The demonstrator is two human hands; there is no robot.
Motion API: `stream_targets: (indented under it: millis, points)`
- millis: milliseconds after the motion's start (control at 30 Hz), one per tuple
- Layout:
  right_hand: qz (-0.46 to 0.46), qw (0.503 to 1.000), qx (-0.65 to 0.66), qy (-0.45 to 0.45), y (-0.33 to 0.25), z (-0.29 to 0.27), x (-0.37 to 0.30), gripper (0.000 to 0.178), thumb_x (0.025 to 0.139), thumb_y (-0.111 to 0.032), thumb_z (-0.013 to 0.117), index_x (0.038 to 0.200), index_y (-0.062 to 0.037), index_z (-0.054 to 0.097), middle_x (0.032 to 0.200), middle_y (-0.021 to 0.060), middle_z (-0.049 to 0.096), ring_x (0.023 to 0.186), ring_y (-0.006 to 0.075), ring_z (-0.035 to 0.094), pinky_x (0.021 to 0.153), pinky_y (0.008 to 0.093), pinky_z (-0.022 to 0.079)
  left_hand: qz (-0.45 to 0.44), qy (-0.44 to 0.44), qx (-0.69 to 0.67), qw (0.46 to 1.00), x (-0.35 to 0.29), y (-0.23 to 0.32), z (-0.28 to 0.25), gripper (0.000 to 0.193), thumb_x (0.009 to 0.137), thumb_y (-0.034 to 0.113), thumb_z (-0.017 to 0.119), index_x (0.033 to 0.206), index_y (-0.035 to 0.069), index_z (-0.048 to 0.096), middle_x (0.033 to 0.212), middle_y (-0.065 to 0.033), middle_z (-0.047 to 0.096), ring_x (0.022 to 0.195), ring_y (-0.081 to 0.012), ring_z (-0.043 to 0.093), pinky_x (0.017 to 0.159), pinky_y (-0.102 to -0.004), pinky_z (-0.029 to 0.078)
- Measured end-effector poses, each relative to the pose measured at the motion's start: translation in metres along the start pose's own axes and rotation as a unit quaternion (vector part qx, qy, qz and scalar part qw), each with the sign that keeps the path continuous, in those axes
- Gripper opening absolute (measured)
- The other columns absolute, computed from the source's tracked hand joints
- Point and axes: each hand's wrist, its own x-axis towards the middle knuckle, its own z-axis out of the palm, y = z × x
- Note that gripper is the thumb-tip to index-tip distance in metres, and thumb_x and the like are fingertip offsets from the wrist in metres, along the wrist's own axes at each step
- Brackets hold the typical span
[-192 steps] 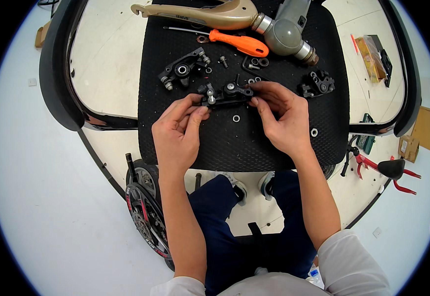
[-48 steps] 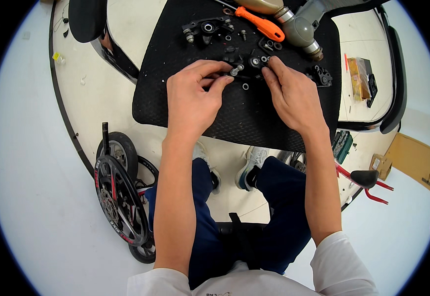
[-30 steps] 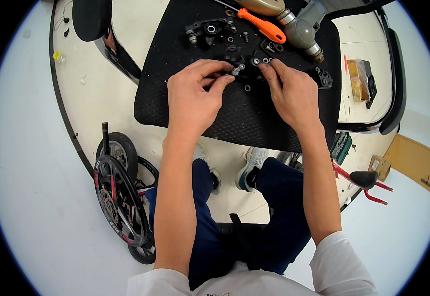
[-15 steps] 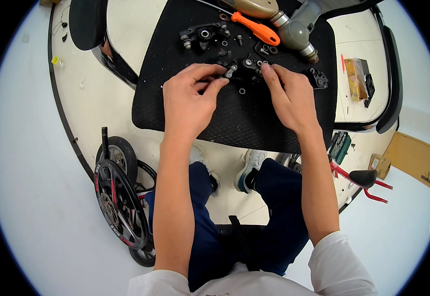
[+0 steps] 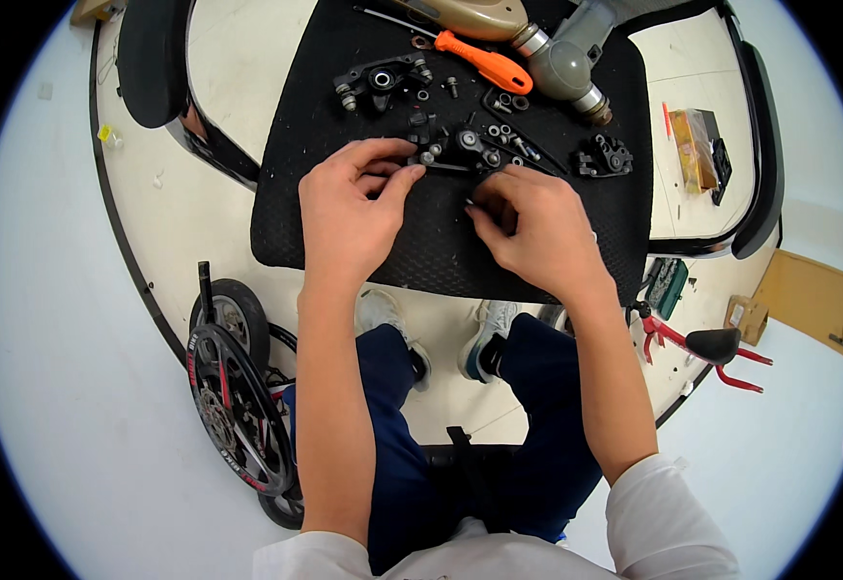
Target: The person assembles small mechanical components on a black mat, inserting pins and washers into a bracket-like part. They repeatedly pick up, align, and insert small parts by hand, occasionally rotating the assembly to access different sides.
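Thumb and fingers of my left hand (image 5: pixel 354 208) are pinched on the left end of a black bicycle brake caliper (image 5: pixel 470 145), beside its silver bolt. The caliper rests on the black mesh seat. My right hand (image 5: pixel 542 227) is just below the caliper's right side, fingers curled inward. A small bright edge, apparently a metal washer (image 5: pixel 470 201), shows at the thumb tip; the fingers hide most of it. Another black caliper part (image 5: pixel 383 79) with bolts lies farther back. A third black caliper piece (image 5: pixel 603 157) is on the right.
An orange-handled screwdriver (image 5: pixel 484 63) and a beige and grey power tool (image 5: pixel 566 68) lie at the back of the seat (image 5: pixel 344 242). Loose bolts (image 5: pixel 528 147) and washers sit right of the caliper. Chair armrests (image 5: pixel 156 63) flank it. A bicycle wheel (image 5: pixel 233 406) leans at left.
My right hand has left the caliper's right side and come down toward me, fingers now curled where a loose washer lay. My left hand keeps its hold. The whole view has shifted slightly.
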Motion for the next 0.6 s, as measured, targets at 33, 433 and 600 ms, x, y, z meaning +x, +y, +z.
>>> stream_targets:
  millis: [33,433,600]
  points:
    - [0.019,1.0,0.007,-0.014,-0.001,-0.007,-0.001,0.014,0.077,-0.012,0.075,0.084,-0.002,0.069,0.079,0.0109,0.066,0.073,0.0308,0.067,0.066,0.0393,0.053,-0.003,0.005,-0.006,1.0,0.0,-0.001,0.0,0.018,0.086,-0.004,0.073,0.104,-0.007,0.071,0.09,-0.0107,0.072,0.081,-0.0109,0.07,0.073,-0.0217,0.054]
    - [0.07,0.992,0.074,0.072,0.027,-0.014,0.007,0.026,0.076,-0.007,0.079,0.099,0.0012,0.07,0.084,0.0115,0.067,0.065,0.0217,0.062,0.063,0.033,0.051,0.052,0.043,0.105,0.992,-0.001,0.001,0.006,0.014,0.082,0.0,0.075,0.095,-0.004,0.073,0.085,-0.0087,0.069,0.067,-0.0114,0.064,0.06,-0.0241,0.05]
    - [0.061,0.995,0.065,0.055,0.028,-0.008,0.016,0.02,0.078,-0.009,0.077,0.093,0.0021,0.072,0.082,0.0136,0.068,0.068,0.027,0.064,0.065,0.0377,0.051,0.099,0.06,0.212,0.97,-0.001,0.0,0.011,0.016,0.079,0.0,0.077,0.094,-0.003,0.074,0.085,-0.0073,0.065,0.062,-0.0108,0.057,0.057,-0.0251,0.047]
